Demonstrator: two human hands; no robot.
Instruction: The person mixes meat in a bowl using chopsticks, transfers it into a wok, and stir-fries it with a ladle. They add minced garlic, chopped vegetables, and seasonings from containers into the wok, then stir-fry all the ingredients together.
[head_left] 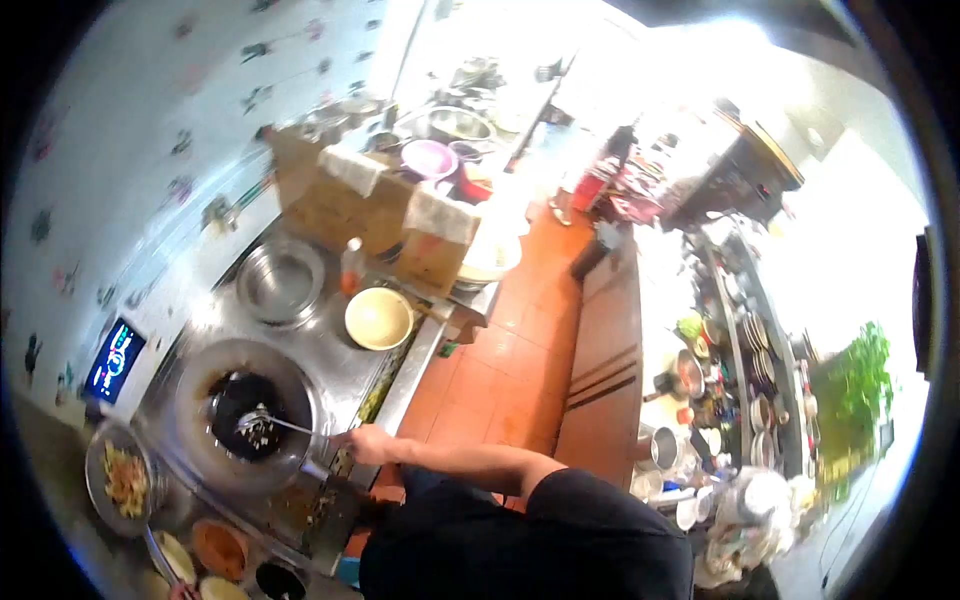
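My right hand (371,444) is closed around the handle of a metal ladle (290,426). The ladle's bowl is inside a large wok (207,375), over dark liquid, with small pale bits of food in it. At the bottom edge, only a small part of my left hand (182,592) shows, closed on the handle of a round strainer (100,452). Yellowish and reddish food pieces (126,482) lie in the strainer, which is held to the left of the wok.
Beyond the wok are a metal basin (281,282), a bottle (352,265) and a yellow bowl (380,318). Cardboard (330,205) stands behind them. Seasoning containers (220,548) sit near my left hand. A lit display (115,360) is by the wall. Right of the tiled floor (500,365) runs a cluttered counter.
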